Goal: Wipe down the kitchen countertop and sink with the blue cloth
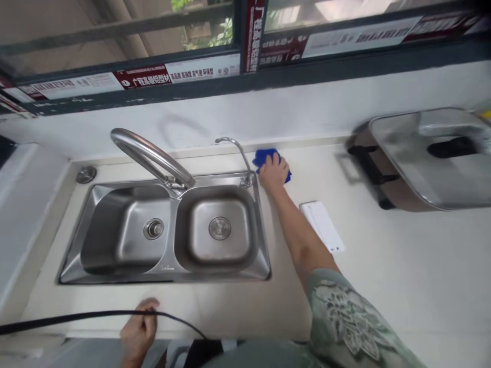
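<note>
My right hand (273, 171) presses down on a blue cloth (264, 155), bunched on the countertop just right of the slim faucet (240, 148). Its fingers are closed over the cloth and hide part of it. Near the counter's front edge, my left hand (141, 327) is closed, with the fingers curled in. A black cable (95, 313) crosses that hand; whether the fingers grip it I cannot tell. Between and beyond the hands lies a steel double sink (172, 240), with a drain in each bowl.
A large curved faucet (149, 153) rises behind the sink. Right of my forearm lies a white flat rectangular object (322, 225). An electric pan with a glass lid (422, 158) stands at the right. A round metal stopper (86, 175) sits in the left back corner, below the window.
</note>
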`<state>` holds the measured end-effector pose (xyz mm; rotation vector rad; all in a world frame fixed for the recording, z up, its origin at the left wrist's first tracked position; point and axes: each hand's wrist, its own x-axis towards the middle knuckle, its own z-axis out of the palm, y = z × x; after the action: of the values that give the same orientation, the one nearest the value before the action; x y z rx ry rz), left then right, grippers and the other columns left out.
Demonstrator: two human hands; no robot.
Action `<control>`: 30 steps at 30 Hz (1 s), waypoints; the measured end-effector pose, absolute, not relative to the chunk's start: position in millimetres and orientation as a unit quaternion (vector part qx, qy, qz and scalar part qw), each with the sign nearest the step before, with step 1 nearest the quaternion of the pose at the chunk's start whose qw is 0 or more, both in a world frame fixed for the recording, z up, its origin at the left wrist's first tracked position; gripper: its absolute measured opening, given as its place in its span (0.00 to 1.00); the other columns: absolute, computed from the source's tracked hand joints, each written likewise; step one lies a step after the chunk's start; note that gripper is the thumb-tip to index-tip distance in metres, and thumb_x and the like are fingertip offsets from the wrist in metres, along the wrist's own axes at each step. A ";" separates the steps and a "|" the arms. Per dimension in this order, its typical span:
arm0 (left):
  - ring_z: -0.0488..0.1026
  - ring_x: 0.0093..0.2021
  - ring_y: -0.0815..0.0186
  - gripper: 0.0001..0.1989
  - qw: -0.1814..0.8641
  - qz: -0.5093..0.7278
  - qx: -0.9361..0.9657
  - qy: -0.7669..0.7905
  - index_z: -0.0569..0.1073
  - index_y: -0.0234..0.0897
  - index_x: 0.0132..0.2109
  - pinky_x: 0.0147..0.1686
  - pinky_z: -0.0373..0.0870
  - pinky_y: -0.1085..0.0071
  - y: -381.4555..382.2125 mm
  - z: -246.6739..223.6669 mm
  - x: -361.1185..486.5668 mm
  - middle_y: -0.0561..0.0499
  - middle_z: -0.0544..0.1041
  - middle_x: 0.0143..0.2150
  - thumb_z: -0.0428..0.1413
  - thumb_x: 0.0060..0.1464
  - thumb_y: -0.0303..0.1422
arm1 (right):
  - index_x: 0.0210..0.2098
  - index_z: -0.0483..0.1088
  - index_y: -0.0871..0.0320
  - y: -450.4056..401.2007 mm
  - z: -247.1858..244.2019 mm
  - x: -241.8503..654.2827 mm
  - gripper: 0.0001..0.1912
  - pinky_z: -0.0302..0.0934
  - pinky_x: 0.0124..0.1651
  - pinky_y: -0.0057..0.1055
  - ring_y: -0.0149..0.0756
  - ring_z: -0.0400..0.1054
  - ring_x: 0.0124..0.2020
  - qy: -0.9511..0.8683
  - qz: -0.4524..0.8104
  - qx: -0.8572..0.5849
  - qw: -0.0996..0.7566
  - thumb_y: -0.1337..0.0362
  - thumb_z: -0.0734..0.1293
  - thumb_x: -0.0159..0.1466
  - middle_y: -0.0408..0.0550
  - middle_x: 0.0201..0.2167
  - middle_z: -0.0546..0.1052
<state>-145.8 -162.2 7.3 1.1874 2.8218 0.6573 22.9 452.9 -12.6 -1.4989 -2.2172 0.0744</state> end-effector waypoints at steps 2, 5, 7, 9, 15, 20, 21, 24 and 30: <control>0.81 0.37 0.63 0.11 0.020 0.207 0.381 0.901 0.77 0.45 0.37 0.35 0.74 0.70 -161.6 10.6 -144.5 0.53 0.84 0.38 0.49 0.60 0.34 | 0.63 0.67 0.65 471.5 -15.2 11.8 0.26 0.50 0.63 0.60 0.60 0.54 0.64 -0.808 0.030 -0.546 0.222 0.61 0.56 0.70 0.67 0.67 0.63; 0.82 0.37 0.63 0.13 0.033 0.195 0.389 0.900 0.78 0.44 0.38 0.35 0.74 0.71 -159.4 14.2 -144.5 0.51 0.84 0.38 0.48 0.61 0.33 | 0.62 0.67 0.65 482.6 -19.5 8.0 0.25 0.50 0.62 0.61 0.60 0.55 0.63 -0.810 0.026 -0.545 0.217 0.62 0.56 0.70 0.68 0.67 0.62; 0.81 0.36 0.64 0.14 0.031 0.189 0.403 0.895 0.78 0.43 0.37 0.32 0.72 0.72 -158.5 14.6 -146.0 0.52 0.84 0.37 0.47 0.62 0.32 | 0.63 0.67 0.64 476.9 -20.4 14.3 0.25 0.50 0.62 0.59 0.60 0.54 0.64 -0.824 0.024 -0.525 0.211 0.62 0.56 0.70 0.66 0.68 0.61; 0.81 0.34 0.66 0.14 0.023 0.188 0.418 0.889 0.78 0.42 0.38 0.30 0.71 0.73 -158.2 13.3 -147.8 0.52 0.84 0.36 0.47 0.62 0.32 | 0.65 0.66 0.62 461.5 -18.6 24.1 0.26 0.50 0.63 0.58 0.60 0.53 0.64 -0.835 0.023 -0.510 0.204 0.63 0.58 0.70 0.64 0.69 0.61; 0.80 0.34 0.67 0.13 0.020 0.195 0.424 0.884 0.78 0.42 0.39 0.30 0.69 0.74 -153.4 12.6 -147.2 0.52 0.84 0.39 0.48 0.61 0.32 | 0.66 0.66 0.65 377.5 -9.2 50.9 0.28 0.51 0.63 0.57 0.61 0.54 0.64 -0.826 0.024 -0.524 0.204 0.64 0.58 0.68 0.65 0.68 0.63; 0.78 0.35 0.66 0.14 0.059 0.202 0.415 0.885 0.78 0.41 0.40 0.31 0.67 0.72 -149.1 12.3 -147.0 0.51 0.83 0.40 0.47 0.58 0.30 | 0.67 0.65 0.64 288.2 -6.1 87.1 0.29 0.50 0.66 0.55 0.59 0.51 0.66 -0.832 0.028 -0.524 0.180 0.63 0.58 0.69 0.63 0.69 0.62; 0.78 0.36 0.65 0.15 0.060 0.213 0.421 0.880 0.78 0.40 0.41 0.33 0.68 0.72 -149.5 9.3 -147.4 0.50 0.83 0.40 0.46 0.58 0.30 | 0.67 0.65 0.63 270.2 -5.3 97.3 0.29 0.50 0.66 0.54 0.58 0.51 0.67 -0.833 0.025 -0.525 0.172 0.62 0.58 0.69 0.62 0.70 0.62; 0.78 0.40 0.63 0.15 0.056 0.245 0.439 0.863 0.79 0.38 0.41 0.36 0.68 0.70 -152.4 -3.0 -148.1 0.47 0.83 0.41 0.47 0.59 0.29 | 0.68 0.65 0.63 217.9 -1.5 127.9 0.28 0.50 0.67 0.52 0.56 0.52 0.67 -0.826 0.007 -0.543 0.151 0.62 0.56 0.70 0.60 0.70 0.63; 0.76 0.35 0.65 0.12 0.049 0.331 0.453 0.827 0.80 0.40 0.38 0.33 0.66 0.71 -158.4 -12.0 -148.0 0.49 0.82 0.38 0.51 0.59 0.29 | 0.67 0.66 0.64 123.3 2.6 157.4 0.28 0.52 0.67 0.53 0.56 0.53 0.66 -0.787 -0.033 -0.597 0.153 0.61 0.56 0.71 0.61 0.69 0.64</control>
<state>-148.0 -158.4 -12.0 1.3800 2.5193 1.0072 157.4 123.3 2.6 -1.7123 -2.2569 -0.0935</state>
